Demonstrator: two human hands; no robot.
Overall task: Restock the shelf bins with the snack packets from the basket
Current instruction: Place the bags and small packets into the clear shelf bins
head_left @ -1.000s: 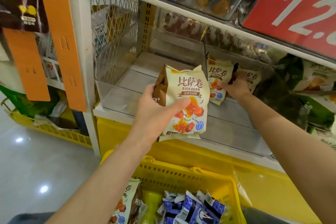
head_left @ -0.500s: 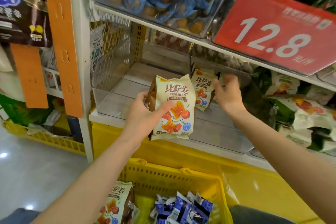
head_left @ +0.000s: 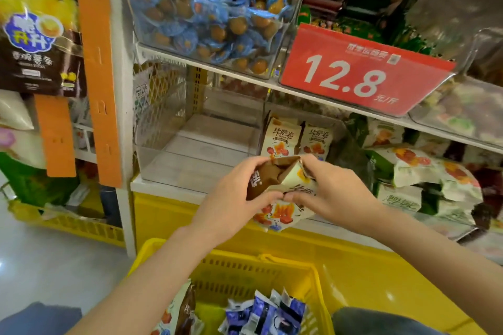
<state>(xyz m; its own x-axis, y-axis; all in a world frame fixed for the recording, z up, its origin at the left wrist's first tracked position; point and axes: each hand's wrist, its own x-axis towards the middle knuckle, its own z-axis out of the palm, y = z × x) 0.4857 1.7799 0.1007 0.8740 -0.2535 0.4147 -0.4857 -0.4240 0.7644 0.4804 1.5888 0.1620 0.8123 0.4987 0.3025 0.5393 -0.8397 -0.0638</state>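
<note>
Gripping one snack packet (head_left: 280,213) from both sides now: clamping its brown gusset with the curled fingers of the left hand (head_left: 236,198), pinching the cream face with the right hand (head_left: 334,193). Holding it tipped, just in front of the clear shelf bin (head_left: 174,168) and above the yellow basket (head_left: 245,256), not yet inside. Probably squaring it up ahead of placing. Next up, likely: lifting over the bin's front wall and standing it upright near the two matching packets (head_left: 281,139) at the back right, though not managing to tell whether those share this compartment. Leaving more stock waiting in the basket, blue packets (head_left: 266,313) included. Watching for the red price sign (head_left: 362,73) overhanging above and the green-and-white bags (head_left: 419,168) crowding the right.
</note>
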